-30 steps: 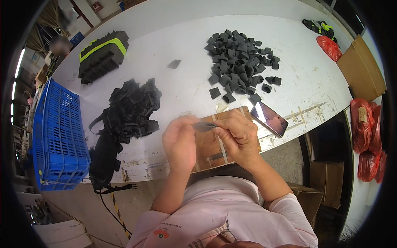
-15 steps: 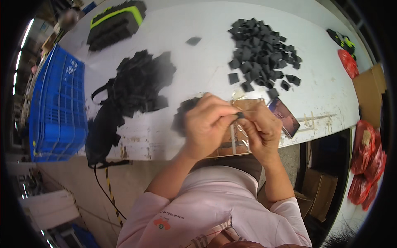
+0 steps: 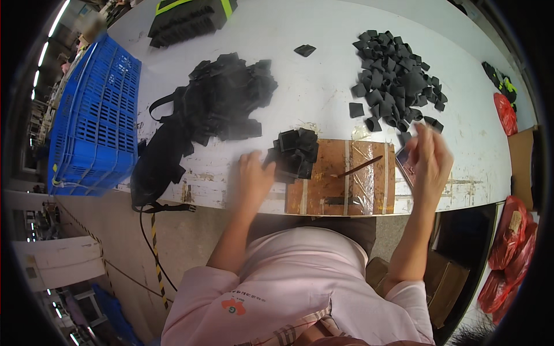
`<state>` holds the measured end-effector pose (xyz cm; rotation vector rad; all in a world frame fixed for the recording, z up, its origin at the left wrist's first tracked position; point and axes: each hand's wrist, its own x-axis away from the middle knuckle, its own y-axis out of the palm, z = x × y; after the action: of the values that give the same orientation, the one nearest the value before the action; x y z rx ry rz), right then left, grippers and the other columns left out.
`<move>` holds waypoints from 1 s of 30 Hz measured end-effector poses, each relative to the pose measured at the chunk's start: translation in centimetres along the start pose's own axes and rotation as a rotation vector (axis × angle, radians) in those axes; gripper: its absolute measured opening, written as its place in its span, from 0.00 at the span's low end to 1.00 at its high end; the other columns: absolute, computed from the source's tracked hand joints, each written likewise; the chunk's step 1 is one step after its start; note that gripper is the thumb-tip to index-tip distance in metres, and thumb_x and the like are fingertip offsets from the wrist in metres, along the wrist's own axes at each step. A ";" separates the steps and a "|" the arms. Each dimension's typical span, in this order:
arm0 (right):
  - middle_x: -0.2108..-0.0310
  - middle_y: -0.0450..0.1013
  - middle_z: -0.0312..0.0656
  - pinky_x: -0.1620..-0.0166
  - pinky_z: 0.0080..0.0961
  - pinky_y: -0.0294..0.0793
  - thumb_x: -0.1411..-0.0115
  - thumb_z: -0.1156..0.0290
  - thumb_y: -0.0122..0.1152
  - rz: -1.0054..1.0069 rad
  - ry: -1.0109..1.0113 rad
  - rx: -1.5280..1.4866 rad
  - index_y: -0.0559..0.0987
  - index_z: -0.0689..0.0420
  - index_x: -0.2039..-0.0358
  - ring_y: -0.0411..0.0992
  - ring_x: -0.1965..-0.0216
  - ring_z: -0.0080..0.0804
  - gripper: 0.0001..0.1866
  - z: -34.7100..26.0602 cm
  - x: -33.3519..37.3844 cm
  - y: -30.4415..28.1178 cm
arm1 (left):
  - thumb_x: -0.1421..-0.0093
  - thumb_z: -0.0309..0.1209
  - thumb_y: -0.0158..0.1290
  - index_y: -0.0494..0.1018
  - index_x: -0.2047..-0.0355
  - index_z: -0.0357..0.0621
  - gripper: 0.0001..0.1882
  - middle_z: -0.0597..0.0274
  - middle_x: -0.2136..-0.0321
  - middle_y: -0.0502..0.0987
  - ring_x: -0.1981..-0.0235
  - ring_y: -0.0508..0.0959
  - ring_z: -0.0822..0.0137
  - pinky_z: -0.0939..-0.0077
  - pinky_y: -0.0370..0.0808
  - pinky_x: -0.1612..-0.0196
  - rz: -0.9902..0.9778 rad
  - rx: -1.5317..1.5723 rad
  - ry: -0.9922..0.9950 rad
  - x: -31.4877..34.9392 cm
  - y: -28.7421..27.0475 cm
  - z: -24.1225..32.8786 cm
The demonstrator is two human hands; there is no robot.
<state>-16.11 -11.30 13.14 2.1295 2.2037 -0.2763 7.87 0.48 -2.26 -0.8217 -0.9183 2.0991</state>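
My left hand [image 3: 254, 177] rests on the table with its fingers apart, beside a small heap of black fabric pieces [image 3: 295, 153]. My right hand [image 3: 430, 161] is smeared by motion. It is over the right part of the table, near the front edge of a large pile of small black folded pieces [image 3: 392, 81]; whether it holds one cannot be made out. Between my hands lies a brown board [image 3: 303, 199] with strips of clear tape. A thin dark pointed stick [image 3: 362, 166] lies slantwise on it.
A black heap of straps and fabric [image 3: 222, 101] spreads at left, by a blue plastic crate [image 3: 95, 115]. Stacked black pieces with a yellow-green band [image 3: 190, 23] sit at the back. One black piece [image 3: 304, 51] lies alone. Red bags [image 3: 508, 236] hang at right.
My hands were together over the board, pinching a small black piece. They have parted: the left went to the small heap, the right toward the large pile. The stick now shows on the board.
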 end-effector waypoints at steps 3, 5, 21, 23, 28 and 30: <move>0.84 0.67 0.33 0.79 0.13 0.58 0.43 0.65 0.53 -0.186 0.114 -0.011 0.76 0.62 0.72 0.60 0.83 0.15 0.12 1.7 5.8 0.8 | 0.54 0.21 0.54 0.71 0.70 0.37 0.09 0.53 0.73 0.70 0.74 0.72 0.58 0.71 0.69 0.71 -0.115 0.001 -0.005 0.4 -0.2 -1.7; 0.84 0.68 0.33 0.79 0.14 0.60 0.43 0.64 0.53 -0.512 0.144 0.009 0.76 0.61 0.74 0.62 0.82 0.16 0.12 4.0 8.0 2.1 | 0.54 0.21 0.54 0.71 0.73 0.37 0.06 0.54 0.74 0.70 0.75 0.72 0.59 0.72 0.69 0.72 -0.152 0.048 0.008 0.2 -0.6 -2.0; 0.77 0.70 0.37 0.76 0.16 0.66 0.43 0.71 0.52 -0.509 0.924 -0.857 0.72 0.60 0.71 0.66 0.79 0.21 0.06 7.7 7.0 8.1 | 0.49 0.23 0.51 0.67 0.66 0.36 0.09 0.60 0.71 0.71 0.72 0.71 0.72 0.80 0.68 0.71 -0.390 1.432 -0.612 2.1 -5.8 5.9; 0.77 0.70 0.37 0.76 0.16 0.66 0.43 0.72 0.51 -0.512 0.918 -0.841 0.72 0.61 0.71 0.66 0.79 0.21 0.06 7.5 6.9 8.0 | 0.49 0.25 0.51 0.68 0.67 0.37 0.09 0.61 0.74 0.72 0.74 0.71 0.73 0.82 0.67 0.74 -0.440 1.424 -0.623 2.1 -5.3 6.1; 0.76 0.71 0.37 0.75 0.15 0.66 0.43 0.70 0.52 -0.485 0.910 -0.790 0.72 0.60 0.71 0.67 0.78 0.21 0.07 8.1 7.0 7.9 | 0.50 0.23 0.51 0.70 0.73 0.36 0.04 0.63 0.79 0.73 0.79 0.71 0.76 0.84 0.67 0.76 -0.475 1.331 -0.604 1.9 -4.7 6.4; 0.76 0.70 0.39 0.75 0.19 0.67 0.45 0.69 0.55 -0.555 0.765 -0.355 0.73 0.60 0.71 0.68 0.78 0.26 0.07 8.2 6.9 7.8 | 0.50 0.22 0.51 0.70 0.74 0.36 0.03 0.64 0.80 0.73 0.80 0.71 0.77 0.85 0.67 0.77 -0.434 1.262 -0.579 2.0 -4.4 6.5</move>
<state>-9.22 -5.69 3.22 1.5293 2.8954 0.9959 3.35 2.00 4.30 0.5962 0.1149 1.9846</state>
